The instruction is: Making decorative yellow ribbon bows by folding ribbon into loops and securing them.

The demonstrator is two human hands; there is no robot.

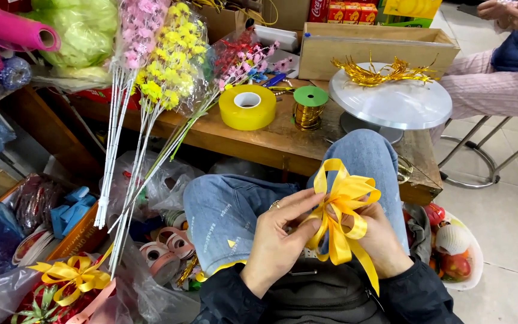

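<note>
While both hands pinch its centre over the lap, the yellow ribbon bow (pixel 343 207) looks light, soft and slippery; left hand (pixel 277 240) and right hand (pixel 382 240) close on the knot, best held there, below the tabletop (pixel 271 141) front edge.

A brown wooden surface (pixel 283 141) is seen ahead of the knees. On it lies a wide roll of yellow tape (pixel 247 107), and just beside that stands a spool of gold ribbon with a green paper top (pixel 309 108). To the right, a round white turntable stand (pixel 391 103) is set on the surface, with gold foil strips (pixel 385 73) laid across its plate. A long open cardboard box (pixel 379 45) is placed behind the stand. Bunches of pink and yellow artificial flower stems in clear wrap (pixel 169 72) are leaned against the surface's left edge.
</note>
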